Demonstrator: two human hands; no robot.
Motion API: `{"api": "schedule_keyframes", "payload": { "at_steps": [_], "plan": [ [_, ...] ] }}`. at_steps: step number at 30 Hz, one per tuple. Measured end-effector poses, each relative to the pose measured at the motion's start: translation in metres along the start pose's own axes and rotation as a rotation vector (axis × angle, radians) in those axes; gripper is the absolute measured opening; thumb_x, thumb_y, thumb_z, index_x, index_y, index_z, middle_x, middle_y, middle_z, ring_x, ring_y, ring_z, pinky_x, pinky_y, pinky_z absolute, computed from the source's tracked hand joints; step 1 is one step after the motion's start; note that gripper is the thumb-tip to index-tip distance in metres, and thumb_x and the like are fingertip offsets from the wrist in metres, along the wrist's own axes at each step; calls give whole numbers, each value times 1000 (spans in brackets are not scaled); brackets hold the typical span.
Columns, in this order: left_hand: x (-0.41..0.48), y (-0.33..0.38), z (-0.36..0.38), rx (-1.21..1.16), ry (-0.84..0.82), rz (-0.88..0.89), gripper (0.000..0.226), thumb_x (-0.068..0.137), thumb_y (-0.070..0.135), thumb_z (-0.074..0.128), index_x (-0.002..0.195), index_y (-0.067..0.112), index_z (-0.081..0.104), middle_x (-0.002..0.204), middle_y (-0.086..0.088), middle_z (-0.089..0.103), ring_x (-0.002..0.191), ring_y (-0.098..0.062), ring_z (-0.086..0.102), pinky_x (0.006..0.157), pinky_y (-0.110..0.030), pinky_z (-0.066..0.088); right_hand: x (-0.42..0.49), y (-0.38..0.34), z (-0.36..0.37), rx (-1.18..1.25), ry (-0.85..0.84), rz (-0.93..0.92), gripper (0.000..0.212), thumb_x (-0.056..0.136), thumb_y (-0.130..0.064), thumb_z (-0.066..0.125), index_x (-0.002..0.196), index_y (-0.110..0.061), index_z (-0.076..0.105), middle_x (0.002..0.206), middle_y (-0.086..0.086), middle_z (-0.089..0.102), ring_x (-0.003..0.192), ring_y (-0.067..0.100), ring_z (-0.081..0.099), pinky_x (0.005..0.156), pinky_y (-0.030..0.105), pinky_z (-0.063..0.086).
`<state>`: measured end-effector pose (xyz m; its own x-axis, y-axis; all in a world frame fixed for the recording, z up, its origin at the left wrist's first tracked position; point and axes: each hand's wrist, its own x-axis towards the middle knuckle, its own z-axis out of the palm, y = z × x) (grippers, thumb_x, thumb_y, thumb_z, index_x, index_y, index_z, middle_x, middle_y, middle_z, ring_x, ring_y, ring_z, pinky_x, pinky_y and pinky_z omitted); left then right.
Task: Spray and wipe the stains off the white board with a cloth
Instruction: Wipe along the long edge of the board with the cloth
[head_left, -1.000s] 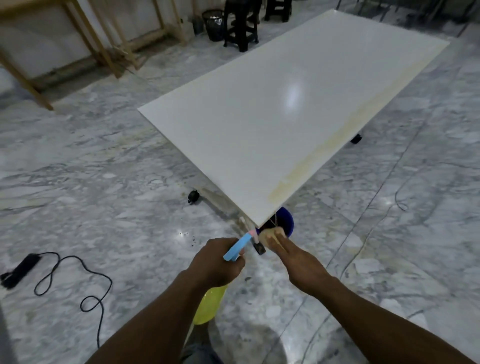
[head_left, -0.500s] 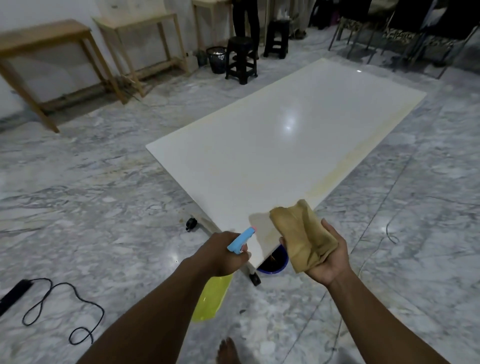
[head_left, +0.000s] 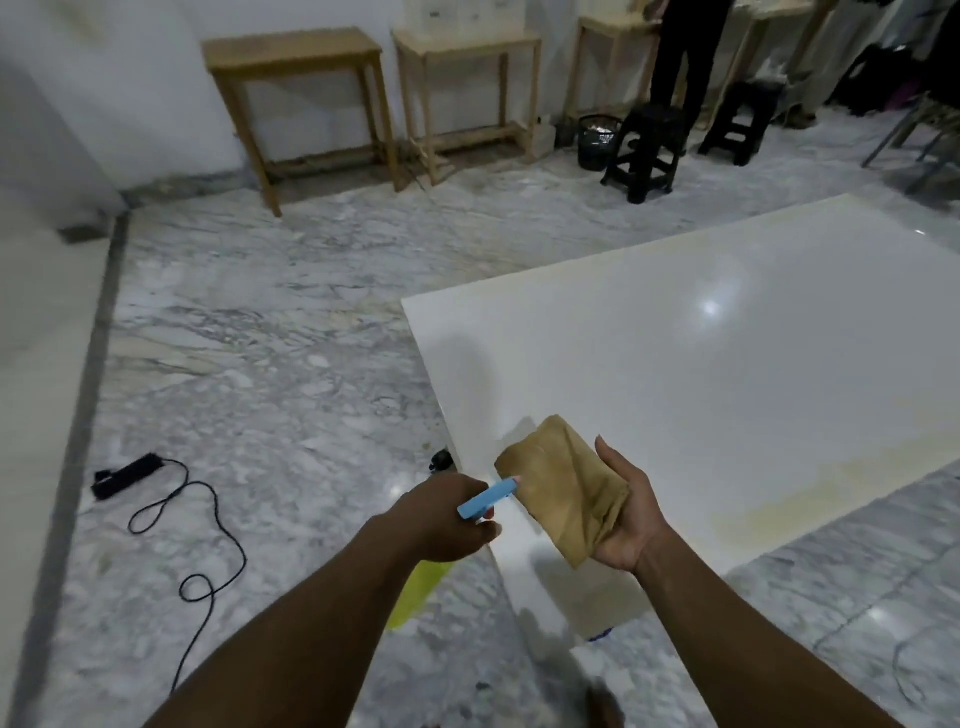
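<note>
Our left hand grips the spray bottle, its yellow body half hidden beneath that hand; our right hand holds the cloth, fingers hidden behind it.

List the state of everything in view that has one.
board: lying flat, yellow stain along its right edge.
bottle: gripped by left hand, nozzle toward cloth.
cloth: folded, held in upturned right hand above the board.
cable: looped loose on floor.
</note>
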<state>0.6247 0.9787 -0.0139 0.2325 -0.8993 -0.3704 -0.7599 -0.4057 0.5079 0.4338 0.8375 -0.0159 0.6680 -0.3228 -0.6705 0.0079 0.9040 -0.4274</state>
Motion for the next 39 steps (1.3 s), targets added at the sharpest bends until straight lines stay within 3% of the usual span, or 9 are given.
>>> {"api": "schedule_keyframes", "payload": {
  "at_steps": [3,9,12,16,19,24,29,34,39],
  "plan": [
    [1,1,4,-63,98,-137,29,82,52,64,96,27,68,89,10,68,80,-12,64,80,-35,57,30,-20,8,-105,-71,128,68,88,-58,58,130,-5,63,137,20,59,115,36,60,112,45,38],
    [-18,43,43,-295,313,-468,23,80,49,64,91,29,67,86,10,69,78,-10,66,78,-36,58,60,-51,13,-347,-236,317,59,87,-53,60,120,-5,70,113,19,71,94,35,69,83,40,55],
    [-35,70,65,-385,421,-580,16,83,45,67,87,30,66,80,12,66,77,-9,65,77,-33,57,60,-56,14,-450,-315,387,61,87,-55,60,121,-5,70,118,21,69,98,37,68,85,42,54],
    [-58,100,83,-387,556,-666,23,83,49,64,68,37,51,71,11,60,72,-11,62,70,-33,54,48,-44,16,-597,-469,491,75,87,-61,55,137,-5,56,134,21,58,113,35,60,99,45,47],
    [-73,124,93,-387,633,-715,22,82,53,63,75,33,56,73,9,60,72,-13,62,65,-27,48,31,-31,13,-648,-529,551,71,86,-59,59,134,-7,59,137,19,58,118,35,57,107,46,42],
    [-96,175,124,-353,707,-797,26,80,53,62,81,28,59,77,6,65,75,-17,65,69,-35,55,-12,-23,-11,-678,-584,562,63,88,-54,58,129,-7,64,129,18,63,116,35,59,97,45,46],
    [-116,236,168,-337,768,-869,31,79,61,57,70,32,50,74,8,60,70,-13,60,60,-28,44,-61,-34,-47,-758,-581,550,60,87,-53,59,125,-6,68,125,19,67,107,34,65,97,44,49],
    [-121,300,207,-379,787,-914,33,78,61,56,71,28,54,74,8,63,71,-14,62,64,-32,51,-99,-57,-82,-793,-573,549,60,83,-50,64,124,-7,68,129,19,65,112,35,62,104,45,45],
    [-112,336,220,-367,799,-942,32,78,63,55,75,31,54,77,9,62,74,-15,61,66,-30,48,-113,-78,-97,-836,-572,568,56,85,-49,62,119,-6,71,118,20,70,97,34,69,86,40,55]
  ]
}}
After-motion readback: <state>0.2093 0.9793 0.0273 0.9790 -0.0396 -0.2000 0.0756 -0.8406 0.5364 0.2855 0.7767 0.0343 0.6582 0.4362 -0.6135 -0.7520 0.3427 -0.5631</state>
